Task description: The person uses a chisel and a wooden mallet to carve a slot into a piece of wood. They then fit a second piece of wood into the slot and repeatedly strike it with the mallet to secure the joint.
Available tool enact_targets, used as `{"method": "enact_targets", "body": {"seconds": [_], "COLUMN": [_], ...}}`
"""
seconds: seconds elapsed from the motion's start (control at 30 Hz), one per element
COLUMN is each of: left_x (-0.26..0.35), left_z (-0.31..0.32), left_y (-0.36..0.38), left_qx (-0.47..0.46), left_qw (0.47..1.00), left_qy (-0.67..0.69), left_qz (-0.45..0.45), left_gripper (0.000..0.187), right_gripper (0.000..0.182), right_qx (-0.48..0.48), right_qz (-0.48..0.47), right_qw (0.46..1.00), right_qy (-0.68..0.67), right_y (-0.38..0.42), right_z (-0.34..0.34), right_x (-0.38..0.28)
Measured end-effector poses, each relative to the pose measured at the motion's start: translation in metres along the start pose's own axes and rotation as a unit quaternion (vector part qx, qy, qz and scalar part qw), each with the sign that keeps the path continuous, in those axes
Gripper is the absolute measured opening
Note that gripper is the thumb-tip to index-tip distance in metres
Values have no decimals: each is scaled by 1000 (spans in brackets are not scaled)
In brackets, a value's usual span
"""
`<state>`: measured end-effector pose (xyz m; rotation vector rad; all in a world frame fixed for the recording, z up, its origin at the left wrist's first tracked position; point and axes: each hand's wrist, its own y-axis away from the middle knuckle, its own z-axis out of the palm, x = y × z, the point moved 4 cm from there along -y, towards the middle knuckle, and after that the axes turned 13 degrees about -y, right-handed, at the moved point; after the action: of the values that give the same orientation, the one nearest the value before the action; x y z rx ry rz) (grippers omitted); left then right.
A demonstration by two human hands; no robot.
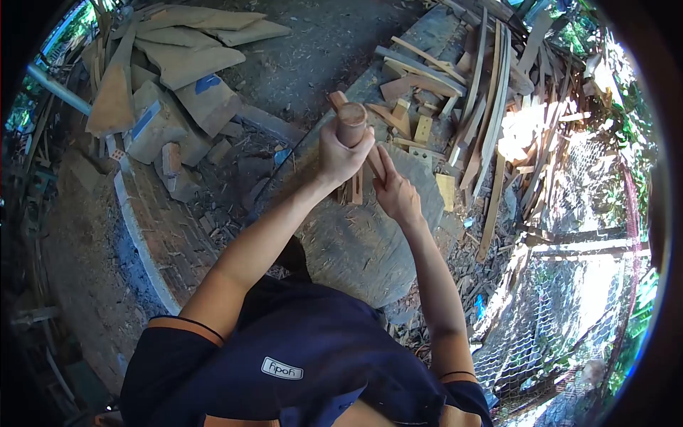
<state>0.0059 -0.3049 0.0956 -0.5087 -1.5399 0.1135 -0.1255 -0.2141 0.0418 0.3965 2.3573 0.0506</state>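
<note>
- Right hand [398, 193] pinches a thin wood strip [358, 186], holding it upright on the round chopping block [370, 242].
- Left hand [340, 153] is closed around a wooden handle [351, 122], raised just above the strip.
- Splitting looks partway along: shavings litter the block, and the strip is yet uncut.
- Beyond lie a pile of offcuts [455, 92] and stacked slabs [178, 64].

Left hand [340, 158] grips a smooth, round, reddish-brown wooden handle [351, 122]; right hand [395, 192] steadies a thin, raw wood strip [374, 162] on a rough, grey, weathered chopping block [370, 242]; pale, splintery offcuts [484, 107] lie upper right; matt wooden slabs [185, 57] upper left.
</note>
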Motion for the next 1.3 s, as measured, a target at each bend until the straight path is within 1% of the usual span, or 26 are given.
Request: {"method": "enact_targets", "body": {"seconds": [0.07, 0.13, 0.17, 0.23, 0.3, 0.33, 0.4, 0.43, 0.47, 0.5, 0.53, 0.6, 0.67, 0.73, 0.8, 0.83, 0.87, 0.93, 0.97, 1.0, 1.07, 1.1, 1.13, 1.2, 1.23, 1.3], "left_x": [-7, -10, -12, -8, -6, -5, -5, -5, -5, -6, -7, -4, -3, -11, -30, -29, -33, -23, -26, -24, -22, -20, -14, -1, -18, -41], "left_z": [-5, -11, -17, -17, -16, -13, -7, -4, -3, -2, -3, -10, -17, -27, -44, -52, -59, -76, -83, -87, -89, -93, -98, -100, -102, -105], "left_y": [6, 16, 16, 14, 8, 4, 1, -1, -3, -3, -3, 1, 6, 7, 17, 27, 25, 31, 26, 23, 16, 17, 20, 27, 32, 43], "left_qx": [22, 89, 73, 67, 64, 38, 6, -8, -22, -24, -15, -2, -18, 2, -2, 50, 47, 89, 56, 63, 3, -24, -13, -59, -84, -89], "left_qw": [1000, 995, 994, 996, 997, 998, 999, 999, 999, 999, 999, 999, 995, 993, 990, 992, 992, 990, 991, 991, 986, 980, 980, 954, 960, 958], "left_qy": [-9, -23, -47, -26, -4, -1, 6, 3, -1, -1, 8, 13, 97, 115, -119, -101, -104, -91, -92, -92, -135, -179, -178, -292, -267, -269], "left_qz": [-3, 31, 72, 62, 53, 49, 40, 39, 39, 41, 45, 47, -30, -31, -82, -53, -51, -65, -78, -77, -102, -84, -84, -17, -35, -54], "left_gripper": [10, 15, 15, 16, 16, 16, 16, 16, 15, 15, 15, 14, 14, 14, 11, 15, 15, 16, 17, 17, 20, 20, 20, 23, 29, 31], "right_gripper": [74, 74, 72, 69, 66, 66, 74, 74, 81, 89, 89, 97, 96, 96, 95, 90, 90, 83, 83, 78, 73, 68, 64, 60, 60, 62], "right_qx": [-5, -3, -7, -11, -20, -21, 36, 38, 41, 43, 44, 48, 34, 26, 49, 47, 49, 36, 33, 21, 9, 51, 90, 144, 140, 159], "right_qz": [6, 13, 20, 30, 21, 22, 5, 8, 17, 24, 23, 42, 54, 71, 28, 18, 18, -12, -15, -25, -42, -39, -35, -7, -12, 12], "right_qw": [1000, 999, 997, 994, 1000, 1000, 999, 999, 999, 998, 998, 995, 995, 995, 998, 999, 998, 999, 999, 999, 997, 996, 994, 988, 989, 987], "right_qy": [26, 48, 77, 106, -1, -1, 4, 5, -16, -38, -39, -72, -71, -69, -32, -14, -18, -6, -4, -40, -71, -65, -59, -47, -40, -2], "right_y": [2, 3, 4, 5, -1, -6, -11, -13, -16, -18, -20, -21, -21, -20, -15, -14, -16, -12, -14, -18, -20, -11, 0, 26, 38, 58], "right_z": [8, 8, 7, 5, -1, 0, 2, 8, 16, 22, 25, 31, 34, 36, 41, 40, 39, 40, 41, 43, 36, 28, 23, 23, 24, 25], "right_x": [-8, -17, -22, -21, -17, -17, -9, -4, 0, 2, 4, 5, 0, -6, -19, -25, -28, -29, -24, -15, -9, -6, -2, 15, 22, 38]}}
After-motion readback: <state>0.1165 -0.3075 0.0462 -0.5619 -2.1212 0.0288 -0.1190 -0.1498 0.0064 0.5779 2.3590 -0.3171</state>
